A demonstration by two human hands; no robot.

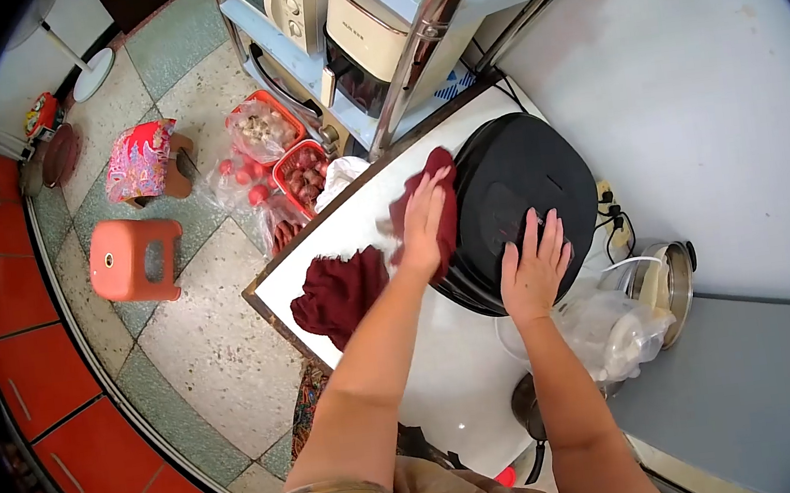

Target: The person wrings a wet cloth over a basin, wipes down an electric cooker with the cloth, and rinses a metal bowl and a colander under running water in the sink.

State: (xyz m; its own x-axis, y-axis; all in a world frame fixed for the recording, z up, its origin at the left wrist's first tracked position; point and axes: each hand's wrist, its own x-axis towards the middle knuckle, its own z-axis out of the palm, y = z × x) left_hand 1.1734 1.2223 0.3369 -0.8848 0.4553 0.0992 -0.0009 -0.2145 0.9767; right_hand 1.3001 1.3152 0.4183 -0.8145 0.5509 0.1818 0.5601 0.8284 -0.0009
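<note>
Left hand [424, 228] lies flat on a cloth [438, 171] along the appliance [516, 179]'s left side; right hand [535, 265] rests splayed on top.

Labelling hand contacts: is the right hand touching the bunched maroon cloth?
Apart. The head view shows the right hand over the black appliance, with the left forearm and white tabletop between it and the bunched maroon cloth.
</note>
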